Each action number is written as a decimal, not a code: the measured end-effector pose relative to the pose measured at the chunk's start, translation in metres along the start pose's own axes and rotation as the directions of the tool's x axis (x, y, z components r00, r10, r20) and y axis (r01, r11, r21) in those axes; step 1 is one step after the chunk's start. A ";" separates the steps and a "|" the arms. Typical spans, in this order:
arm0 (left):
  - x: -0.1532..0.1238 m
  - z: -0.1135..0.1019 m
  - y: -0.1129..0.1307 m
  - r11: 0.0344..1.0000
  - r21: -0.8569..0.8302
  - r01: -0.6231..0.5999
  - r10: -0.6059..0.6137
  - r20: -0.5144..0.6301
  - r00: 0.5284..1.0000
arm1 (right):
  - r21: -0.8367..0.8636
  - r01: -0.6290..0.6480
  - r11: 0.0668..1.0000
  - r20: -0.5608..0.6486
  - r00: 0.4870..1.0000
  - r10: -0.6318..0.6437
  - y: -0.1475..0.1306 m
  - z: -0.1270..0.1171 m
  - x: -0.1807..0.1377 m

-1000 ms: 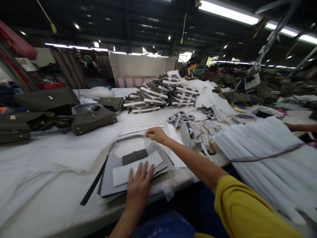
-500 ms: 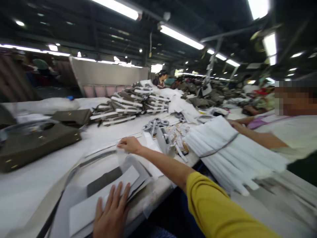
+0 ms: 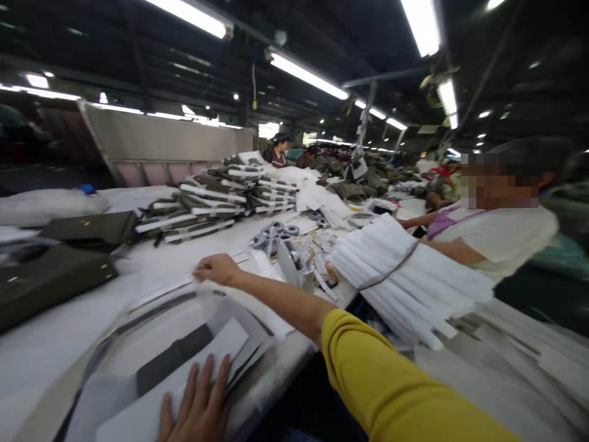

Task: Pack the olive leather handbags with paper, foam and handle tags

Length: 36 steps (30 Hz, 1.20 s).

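Observation:
My left hand (image 3: 197, 402) lies flat, fingers apart, on a stiff white strip (image 3: 138, 414) at the bottom of the view. Under the strip, a dark olive piece (image 3: 172, 359) shows on a pale bundle, with a dark-edged curved band (image 3: 151, 307) running around it. Farther forward, my right hand (image 3: 218, 270), its arm in a yellow sleeve, has fingers closed in a pinch on a thin translucent sheet (image 3: 209, 301). That sheet stands partly lifted over the bundle's far end. What lies beneath the white strip is hidden.
Olive bags (image 3: 59, 276) lie at left, and a pile of olive pieces with white strips (image 3: 216, 193) behind. Tape rolls (image 3: 273, 233) and a tape dispenser (image 3: 294, 264) sit ahead. A tied white foam bundle (image 3: 405, 276) sticks out at right, near a co-worker (image 3: 501, 233).
The whole view has swung to the right, so things appear farther left and more of the co-worker shows. My left hand stays on the white strip; my right hand keeps its pinch.

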<state>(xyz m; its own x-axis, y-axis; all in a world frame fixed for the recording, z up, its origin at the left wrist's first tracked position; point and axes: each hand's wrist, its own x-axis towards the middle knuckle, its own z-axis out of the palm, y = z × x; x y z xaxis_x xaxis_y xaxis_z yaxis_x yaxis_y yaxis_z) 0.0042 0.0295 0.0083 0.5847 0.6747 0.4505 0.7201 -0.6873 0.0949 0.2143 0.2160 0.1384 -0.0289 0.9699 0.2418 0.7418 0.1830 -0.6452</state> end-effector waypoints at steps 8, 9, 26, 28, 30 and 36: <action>0.005 -0.019 0.010 0.996 0.093 -0.001 0.000 0.012 1.000 | 0.232 0.178 0.956 0.007 0.983 -0.185 -0.007 -0.004 -0.058; 0.005 -0.019 0.011 0.997 0.079 0.008 -0.009 0.011 1.000 | 0.224 0.218 0.950 0.004 0.974 -0.225 -0.008 -0.006 -0.074; 0.011 -0.031 0.021 0.988 -0.060 0.140 -0.136 0.066 0.989 | -0.163 0.556 0.815 0.021 0.828 -0.561 0.013 0.022 -0.209; 0.013 -0.032 0.022 0.987 -0.063 0.146 -0.141 0.071 0.987 | -0.193 0.589 0.785 0.021 0.802 -0.597 0.013 0.022 -0.213; 0.013 -0.033 0.022 0.987 -0.063 0.145 -0.140 0.076 0.987 | -0.214 0.620 0.755 0.039 0.777 -0.628 0.013 0.022 -0.219; 0.011 -0.033 0.023 0.992 -0.038 0.119 -0.117 0.063 0.991 | -0.228 0.666 0.710 0.012 0.731 -0.682 0.023 0.021 -0.233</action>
<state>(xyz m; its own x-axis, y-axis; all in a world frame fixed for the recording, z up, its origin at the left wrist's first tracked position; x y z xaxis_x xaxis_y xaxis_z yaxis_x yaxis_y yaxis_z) 0.0144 0.0123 0.0449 0.5189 0.7660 0.3793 0.7702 -0.6115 0.1814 0.2239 -0.0029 0.0518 -0.5350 0.5859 0.6086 0.6600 0.7396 -0.1318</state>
